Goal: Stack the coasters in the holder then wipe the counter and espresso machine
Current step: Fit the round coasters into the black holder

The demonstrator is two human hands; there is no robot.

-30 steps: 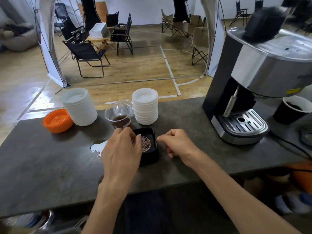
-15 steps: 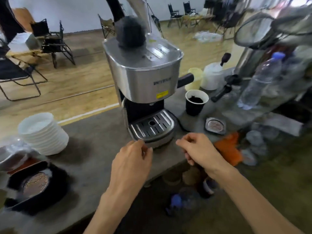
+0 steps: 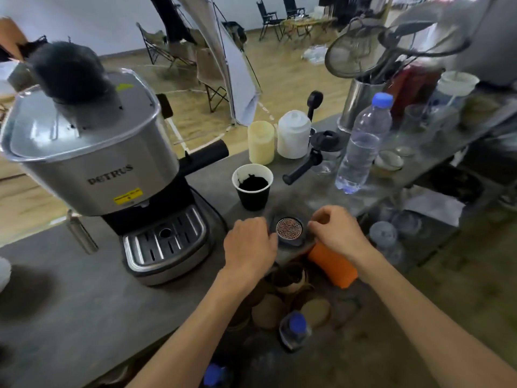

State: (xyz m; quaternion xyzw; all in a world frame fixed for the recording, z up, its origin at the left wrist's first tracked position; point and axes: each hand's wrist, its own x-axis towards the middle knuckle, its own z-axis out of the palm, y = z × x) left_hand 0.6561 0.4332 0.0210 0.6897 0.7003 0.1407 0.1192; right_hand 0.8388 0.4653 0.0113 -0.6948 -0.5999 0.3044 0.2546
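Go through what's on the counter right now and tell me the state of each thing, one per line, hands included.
Silver espresso machine: upright, drip tray bare.
Black paper cup: upright, dark grounds inside.
Round patterned coaster: flat on the counter, between both hands.
Clear plastic water bottle with blue cap: upright, capped.
Black-handled portafilter: lying on the counter.
Left hand: at the coaster's edge, grip unclear.
Right hand: fingers curled beside the coaster, grip unclear.

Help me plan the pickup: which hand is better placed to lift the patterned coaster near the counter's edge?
Probably the left hand: its fingers touch the coaster rim. The right hand is curled just beside it, apparently not touching.
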